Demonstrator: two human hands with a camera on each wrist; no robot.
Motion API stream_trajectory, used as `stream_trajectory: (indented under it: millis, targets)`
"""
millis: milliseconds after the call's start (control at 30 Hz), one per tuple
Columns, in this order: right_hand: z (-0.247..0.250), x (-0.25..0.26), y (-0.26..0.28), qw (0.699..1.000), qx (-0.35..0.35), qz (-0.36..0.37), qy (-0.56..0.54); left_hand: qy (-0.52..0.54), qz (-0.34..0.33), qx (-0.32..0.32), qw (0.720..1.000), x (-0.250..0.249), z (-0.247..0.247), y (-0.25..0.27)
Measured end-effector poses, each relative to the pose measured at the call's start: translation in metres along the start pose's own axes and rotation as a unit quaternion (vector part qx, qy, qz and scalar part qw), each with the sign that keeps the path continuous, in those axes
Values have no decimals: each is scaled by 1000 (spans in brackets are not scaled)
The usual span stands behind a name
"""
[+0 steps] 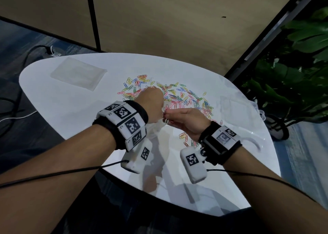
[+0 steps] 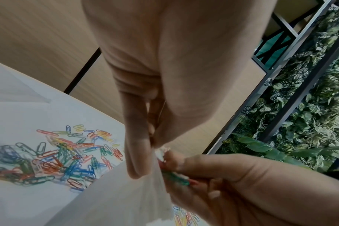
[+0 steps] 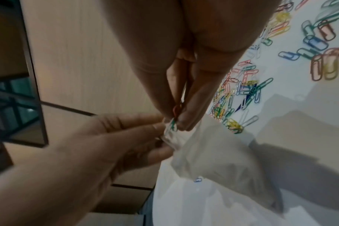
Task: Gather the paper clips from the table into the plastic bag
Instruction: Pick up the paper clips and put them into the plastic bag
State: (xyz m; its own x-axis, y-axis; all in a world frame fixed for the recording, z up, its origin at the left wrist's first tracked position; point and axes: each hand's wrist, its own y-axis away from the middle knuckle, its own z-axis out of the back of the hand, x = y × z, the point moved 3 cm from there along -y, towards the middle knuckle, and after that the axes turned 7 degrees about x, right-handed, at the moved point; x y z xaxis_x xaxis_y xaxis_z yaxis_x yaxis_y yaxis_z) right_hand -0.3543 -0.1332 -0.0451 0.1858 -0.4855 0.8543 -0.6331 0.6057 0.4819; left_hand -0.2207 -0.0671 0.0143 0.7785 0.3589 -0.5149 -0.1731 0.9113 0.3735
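Several coloured paper clips lie spread over the middle of the white round table. A thin clear plastic bag hangs between my hands above the table's near half. My left hand pinches the bag's rim between thumb and fingers. My right hand pinches a few clips, green and red, right at the bag's mouth. In the left wrist view the green clips stick out of the right hand's fingers against the bag.
A flat stack of clear bags lies at the table's far left. A small cluster of clips sits beneath my right wrist. A clear plastic box stands at the right edge, with a leafy plant beyond. Cables run over the floor at left.
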Motion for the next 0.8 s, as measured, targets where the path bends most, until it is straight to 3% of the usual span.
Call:
stream_trajectory:
  millis: [200, 400, 533, 633, 800]
  targets:
    - [-17, -4, -5, 998, -51, 9, 44, -3, -16, 4, 1000, -2, -7, -6]
    - [-17, -4, -9, 977, -75, -1, 198, 4, -26, -1, 1000, 1, -7, -8]
    - [-21, -6, -11, 943, -64, 23, 325, 11, -25, 0, 1000, 2, -6, -7]
    - [-22, -1, -7, 929, -66, 26, 362, 13, -28, 1, 1000, 2, -5, -8]
    - [-27, 5, -4, 870, -53, 70, 485, 6, -22, 3, 1000, 2, -2, -5]
